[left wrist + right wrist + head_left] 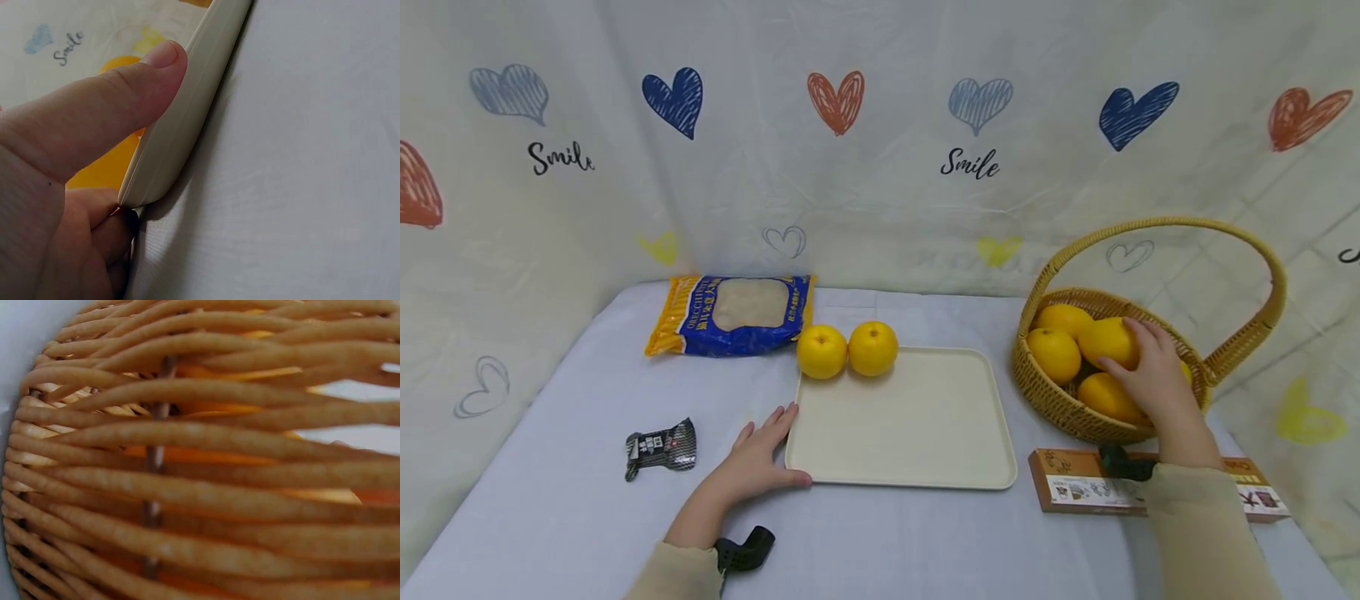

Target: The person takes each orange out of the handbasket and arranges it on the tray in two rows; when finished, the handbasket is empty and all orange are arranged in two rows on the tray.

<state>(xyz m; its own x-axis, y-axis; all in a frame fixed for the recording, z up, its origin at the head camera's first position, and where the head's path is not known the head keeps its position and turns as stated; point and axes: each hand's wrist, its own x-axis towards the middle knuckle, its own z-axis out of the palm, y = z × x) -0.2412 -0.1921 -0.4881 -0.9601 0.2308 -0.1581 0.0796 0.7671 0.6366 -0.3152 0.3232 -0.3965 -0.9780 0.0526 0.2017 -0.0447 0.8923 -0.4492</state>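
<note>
In the head view, my right hand reaches into a wicker basket and grips an orange, thumb on its near side and fingers over the far right. Other oranges lie around it in the basket. The right wrist view shows mostly the basket's woven wall, with orange colour through the gaps. My left hand touches the near left corner of a cream tray, its fingers extended along the left side and thumb at the front rim. Two oranges sit side by side at the tray's far left corner.
A blue and yellow pasta bag lies behind the tray on the left. A small dark wrapped packet is left of my left hand. Under my right forearm lies a long brown box. The basket's tall handle arches above it.
</note>
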